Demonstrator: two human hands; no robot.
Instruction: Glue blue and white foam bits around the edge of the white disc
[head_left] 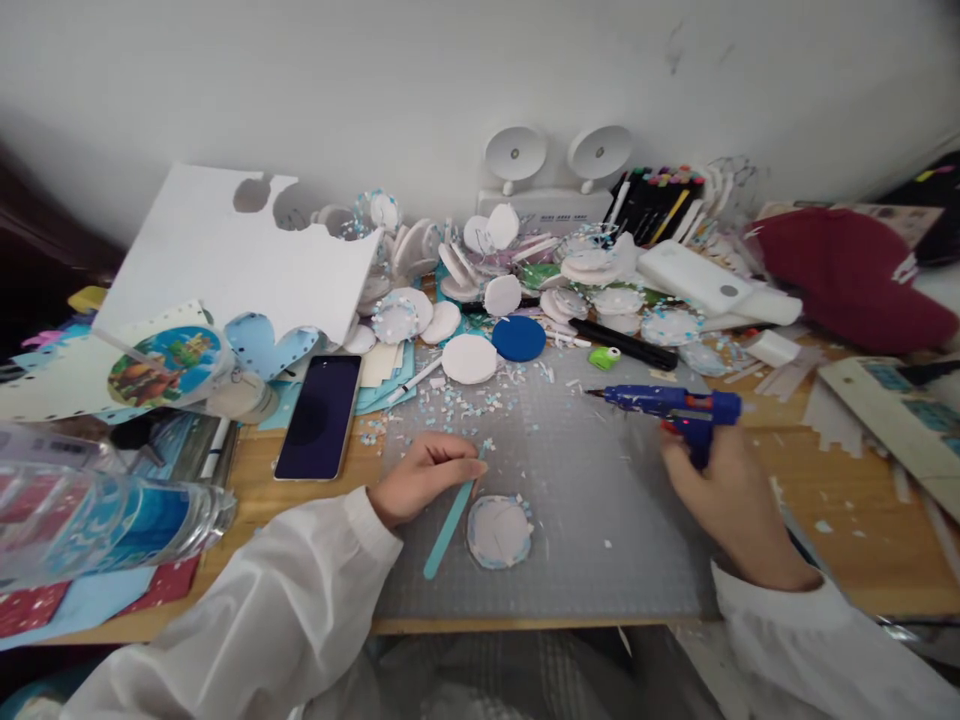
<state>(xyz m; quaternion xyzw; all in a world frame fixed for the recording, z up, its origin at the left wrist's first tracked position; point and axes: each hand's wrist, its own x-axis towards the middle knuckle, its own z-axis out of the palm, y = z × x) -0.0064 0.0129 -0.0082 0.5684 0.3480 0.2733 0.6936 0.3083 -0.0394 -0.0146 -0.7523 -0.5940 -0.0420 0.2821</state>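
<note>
Near the middle of the grey cutting mat (pixel 585 560), my left hand (pixel 427 478) pinches a light-blue flat stick (pixel 448 530) that slants down toward the mat's front. Just right of it lies a round white disc (pixel 499 532) with small blue and white bits around its rim. My right hand (pixel 720 490) is closed round the handle of a blue hot glue gun (pixel 667 402). The gun's nozzle points left, above the mat and well away from the disc.
Behind the mat is a heap of white foam discs (pixel 469 359) with a blue disc (pixel 519 339) and scattered paper bits. A phone (pixel 319 418) and a plastic bottle (pixel 112 520) lie left. Glue sticks (pixel 832 415) and a dark red cap (pixel 847 275) are right.
</note>
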